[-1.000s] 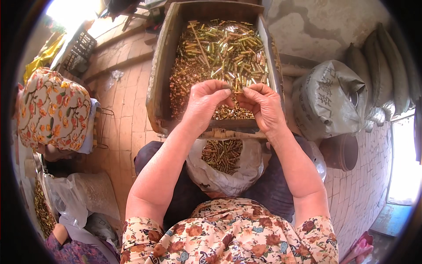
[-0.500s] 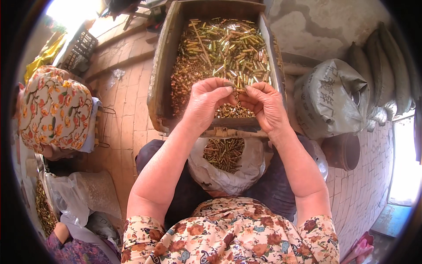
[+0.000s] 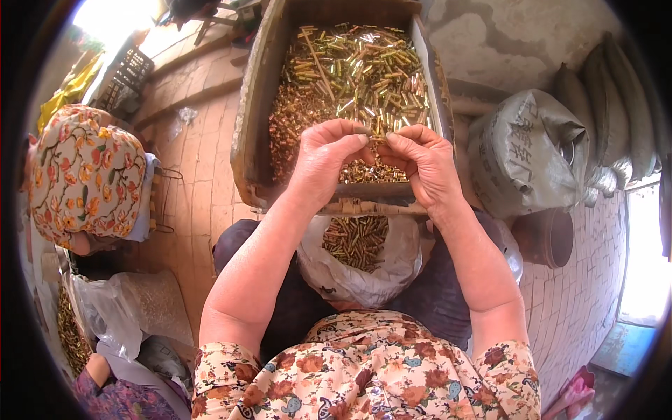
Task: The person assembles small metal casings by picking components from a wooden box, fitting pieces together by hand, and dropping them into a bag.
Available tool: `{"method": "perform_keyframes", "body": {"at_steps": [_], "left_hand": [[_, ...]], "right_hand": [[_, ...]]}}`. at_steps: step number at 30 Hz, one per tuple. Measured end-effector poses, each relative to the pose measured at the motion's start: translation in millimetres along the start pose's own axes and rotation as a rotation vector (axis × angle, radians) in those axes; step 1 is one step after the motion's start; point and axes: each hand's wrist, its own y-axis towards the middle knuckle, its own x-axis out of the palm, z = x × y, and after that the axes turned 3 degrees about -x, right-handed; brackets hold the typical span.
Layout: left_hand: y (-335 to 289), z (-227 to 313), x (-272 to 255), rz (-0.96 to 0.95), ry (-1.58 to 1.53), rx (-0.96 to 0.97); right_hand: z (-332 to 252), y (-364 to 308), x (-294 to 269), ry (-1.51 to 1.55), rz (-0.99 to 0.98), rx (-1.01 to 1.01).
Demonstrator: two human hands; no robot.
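Over the near part of a deep wooden box (image 3: 245,129), my left hand (image 3: 323,152) and my right hand (image 3: 428,159) face each other, thumbs and forefingers pinched. A small brass-coloured metal piece (image 3: 378,138) shows between their fingertips; its exact shape is too small to tell. Slim, shiny brass-coloured tubes (image 3: 371,66) lie loose in a heap at the far side of the box. Much smaller coppery pieces (image 3: 297,133) cover its left and near parts. On my lap, below the box, an open white sack (image 3: 329,276) holds more slim metal pieces (image 3: 355,243).
A thin stick (image 3: 317,64) lies across the heap. A large grey-green sack (image 3: 528,154) stands at the right, with a dark bucket (image 3: 546,238) near it. To the left sits a person in a flowered top (image 3: 87,178); another person's purple sleeve (image 3: 129,395) shows at lower left.
Both hands keep their pinch above the box, with only slight shifts of the fingertips. The box and sack appear a little higher in view.
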Motion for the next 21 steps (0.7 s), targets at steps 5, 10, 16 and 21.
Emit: {"method": "perform_keyframes", "body": {"at_steps": [5,10,16,21], "left_hand": [[-0.3,-0.9,-2.7,-0.005,0.097,0.033],[-2.2,2.5,-2.2,0.008,0.050,-0.026],[-1.7,8.4,-5.9,-0.035,0.122,-0.057],[-8.4,12.2,-6.8,-0.093,0.022,-0.108]], "right_hand": [[3.3,-1.8,3.6,-0.007,0.029,-0.016],[-0.3,-6.3,8.2,-0.278,-0.014,-0.205],[-4.2,-0.9,2.6,-0.240,-0.086,-0.097],[-5.8,-0.9,-4.4,-0.216,-0.132,-0.045]]}}
